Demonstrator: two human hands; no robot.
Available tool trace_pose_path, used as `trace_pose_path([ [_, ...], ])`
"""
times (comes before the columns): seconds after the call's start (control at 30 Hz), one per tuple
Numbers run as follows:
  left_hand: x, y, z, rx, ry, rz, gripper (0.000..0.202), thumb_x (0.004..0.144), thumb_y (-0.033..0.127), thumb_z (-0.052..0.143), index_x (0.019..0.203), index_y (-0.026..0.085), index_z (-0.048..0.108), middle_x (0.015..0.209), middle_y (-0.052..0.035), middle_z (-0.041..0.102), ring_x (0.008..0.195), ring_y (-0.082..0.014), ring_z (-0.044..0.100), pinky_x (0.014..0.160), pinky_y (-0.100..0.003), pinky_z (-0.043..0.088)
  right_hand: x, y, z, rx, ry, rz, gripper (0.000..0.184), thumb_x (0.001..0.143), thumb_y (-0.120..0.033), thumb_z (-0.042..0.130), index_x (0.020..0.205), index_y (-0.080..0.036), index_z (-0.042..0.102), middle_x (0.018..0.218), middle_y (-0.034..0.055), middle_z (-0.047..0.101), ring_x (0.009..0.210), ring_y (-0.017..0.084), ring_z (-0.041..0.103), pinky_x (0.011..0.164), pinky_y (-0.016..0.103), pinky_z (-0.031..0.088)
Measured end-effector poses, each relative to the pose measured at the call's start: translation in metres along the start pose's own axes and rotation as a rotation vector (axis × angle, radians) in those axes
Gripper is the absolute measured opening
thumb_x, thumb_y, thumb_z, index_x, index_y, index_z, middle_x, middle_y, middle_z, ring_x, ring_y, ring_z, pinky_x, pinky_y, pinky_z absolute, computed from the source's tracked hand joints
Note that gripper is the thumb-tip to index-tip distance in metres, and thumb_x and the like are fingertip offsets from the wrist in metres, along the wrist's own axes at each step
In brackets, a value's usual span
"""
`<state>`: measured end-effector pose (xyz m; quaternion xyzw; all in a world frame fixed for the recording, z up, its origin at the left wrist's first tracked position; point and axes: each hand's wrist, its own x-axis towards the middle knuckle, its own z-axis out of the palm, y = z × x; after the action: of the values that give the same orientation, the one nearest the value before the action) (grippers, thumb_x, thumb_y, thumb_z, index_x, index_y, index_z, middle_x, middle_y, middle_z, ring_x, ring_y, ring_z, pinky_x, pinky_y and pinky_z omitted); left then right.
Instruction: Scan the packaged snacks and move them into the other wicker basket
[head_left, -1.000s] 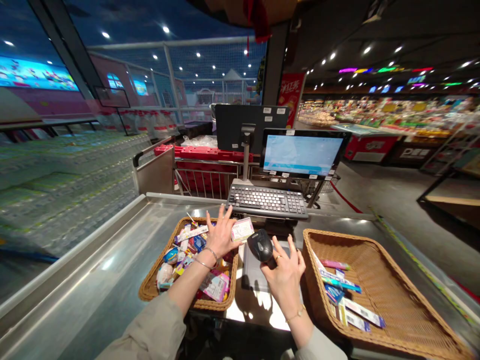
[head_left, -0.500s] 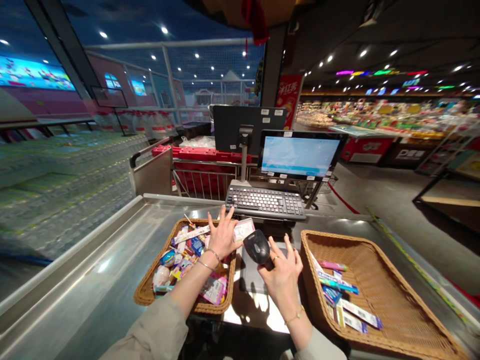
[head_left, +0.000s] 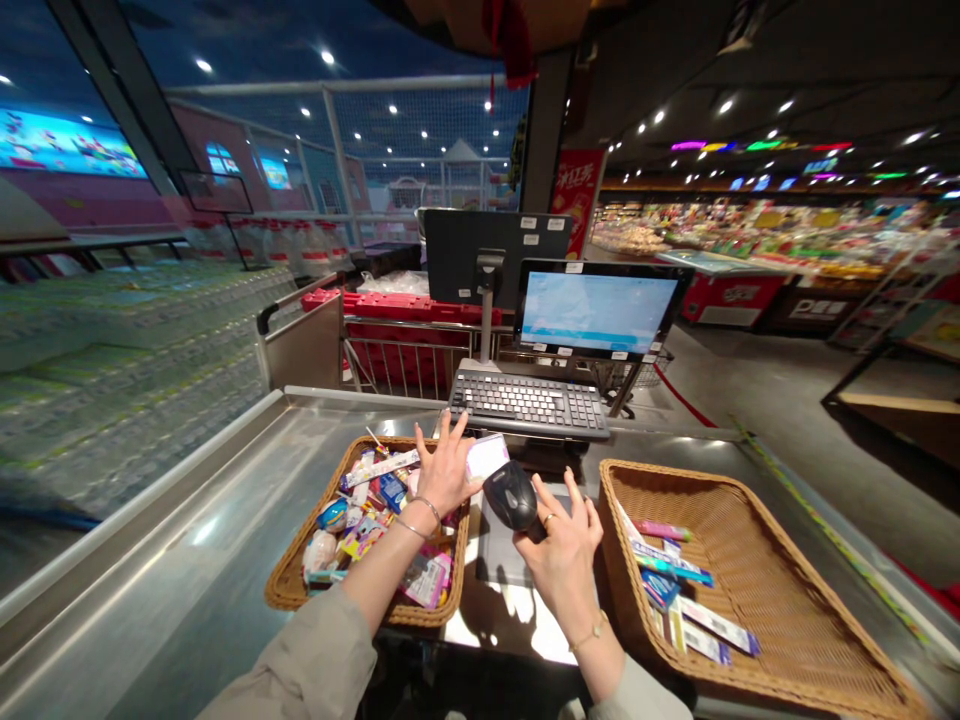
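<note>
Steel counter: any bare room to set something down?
The counter is bare between its raised left edge and the left basket; the right basket is bare right of its packets. Crowded: the left basket, and between baskets, where the left hand holds a pack, the right hand a scanner.

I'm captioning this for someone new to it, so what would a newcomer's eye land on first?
Probably the black handheld barcode scanner in the right hand, close to the small pack in the left hand. The left wicker basket is crowded with colorful packets; the right wicker basket holds far fewer. Beyond the black keyboard, a lit monitor stands out.
</note>
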<state>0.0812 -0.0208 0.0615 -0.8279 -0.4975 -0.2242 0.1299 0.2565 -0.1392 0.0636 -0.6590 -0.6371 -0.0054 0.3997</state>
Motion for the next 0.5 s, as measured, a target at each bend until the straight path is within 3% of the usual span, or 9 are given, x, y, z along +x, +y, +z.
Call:
trace_pose_path([
  [0.5,-0.0018,0.0032,0.0029,0.001,0.022,-0.002,0.046,0.081,0.046,0.061,0.119,0.020,0.062,0.158,-0.0113,0.027,0.148,-0.0366,0.015,0.111,-0.071,-0.012,-0.0042,-0.0027,-0.0068,0.013,-0.057,-0.019,0.021,0.070,-0.020,0.059,0.086,-0.027,0.071,0.128,-0.0023,0.064,0.141,0.032,0.030,0.111,0.057,0.019],
])
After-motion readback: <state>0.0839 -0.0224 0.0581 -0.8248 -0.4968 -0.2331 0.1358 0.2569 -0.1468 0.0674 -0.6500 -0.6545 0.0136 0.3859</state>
